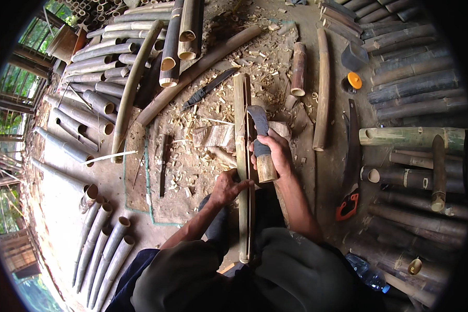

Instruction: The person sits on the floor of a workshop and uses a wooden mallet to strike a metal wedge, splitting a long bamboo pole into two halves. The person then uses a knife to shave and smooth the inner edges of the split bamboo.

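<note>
A long bamboo piece [239, 135], with a dark lengthwise slot or split down its right side, runs from between my legs out toward the wood-chip pile. My left hand [229, 187] is closed on its left edge, thumb laid across it. In my right hand [276, 152] is a short hand tool [259, 120] with a curved metal blade, a dark-wrapped neck and a thick wooden handle end. The fingers are wrapped round the dark part. Its blade lies right beside the bamboo's slotted edge; whether it touches cannot be told. Behind the bamboo sits a wooden block [213, 136].
A dark-handled knife [209, 88] and a thin blade [163, 165] lie among the shavings. To the right are a saw [352, 156] with an orange-red handle, an orange-lidded container [354, 80] and stacked bamboo [416, 96]. More bamboo tubes [106, 229] lean at lower left.
</note>
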{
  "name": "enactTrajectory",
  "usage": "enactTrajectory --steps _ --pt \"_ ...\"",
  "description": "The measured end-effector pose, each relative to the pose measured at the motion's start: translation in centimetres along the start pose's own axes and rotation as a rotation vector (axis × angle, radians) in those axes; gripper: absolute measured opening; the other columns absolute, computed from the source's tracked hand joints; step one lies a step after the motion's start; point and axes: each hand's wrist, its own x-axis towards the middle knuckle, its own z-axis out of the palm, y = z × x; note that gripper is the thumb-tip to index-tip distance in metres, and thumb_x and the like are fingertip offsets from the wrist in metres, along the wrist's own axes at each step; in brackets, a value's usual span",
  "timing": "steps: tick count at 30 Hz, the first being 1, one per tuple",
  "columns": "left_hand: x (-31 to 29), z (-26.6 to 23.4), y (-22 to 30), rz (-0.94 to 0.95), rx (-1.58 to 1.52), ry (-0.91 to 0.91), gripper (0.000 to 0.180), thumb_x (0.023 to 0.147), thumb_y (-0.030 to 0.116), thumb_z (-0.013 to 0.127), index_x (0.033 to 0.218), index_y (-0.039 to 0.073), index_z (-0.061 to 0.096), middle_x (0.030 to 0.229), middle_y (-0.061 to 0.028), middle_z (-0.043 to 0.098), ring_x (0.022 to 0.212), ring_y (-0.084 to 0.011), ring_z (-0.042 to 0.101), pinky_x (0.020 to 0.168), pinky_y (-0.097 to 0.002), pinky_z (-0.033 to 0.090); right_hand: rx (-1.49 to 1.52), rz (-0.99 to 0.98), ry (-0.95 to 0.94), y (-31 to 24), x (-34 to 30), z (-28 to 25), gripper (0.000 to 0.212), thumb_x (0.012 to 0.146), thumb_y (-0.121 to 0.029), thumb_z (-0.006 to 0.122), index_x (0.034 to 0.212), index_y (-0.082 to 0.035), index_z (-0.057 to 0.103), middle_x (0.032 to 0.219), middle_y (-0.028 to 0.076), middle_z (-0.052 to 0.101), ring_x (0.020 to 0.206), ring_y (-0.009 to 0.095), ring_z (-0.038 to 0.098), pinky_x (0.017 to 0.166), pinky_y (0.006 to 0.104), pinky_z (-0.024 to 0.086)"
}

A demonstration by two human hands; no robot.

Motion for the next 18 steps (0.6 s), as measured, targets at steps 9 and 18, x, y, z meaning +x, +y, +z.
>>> enactTrajectory --steps 9,18 --pt "0.4 0.6 -1.3 0.046 -0.016 0.025 0.049 0.085 0.039 0.082 0.109 -0.003 0.072 0.079 -0.0138 0.073 0.072 -0.0192 0.069 0.072 -0.0382 0.054 -0.118 -0.028 -0.077 -1.3 1.4 -0.9 0.021 0.095 -0.023 0.062 0.107 -0.005 0.061 0.076 0.012 0.067 0.048 0.02 0.063 0.041 0.0324 0.052" --pt "0.4 -0.3 -0.1 0.032 -0.005 0.001 0.048 0.086 0.035 0.082 0.113 -0.004 0.071 0.09 -0.0149 0.076 0.083 -0.018 0.07 0.078 -0.0368 0.055 -0.252 -0.058 -0.025 -6.9 7.6 0.7 0.024 0.095 -0.023 0.065 0.109 -0.006 0.058 0.078 0.01 0.067 0.054 0.019 0.065 0.046 0.0322 0.056"
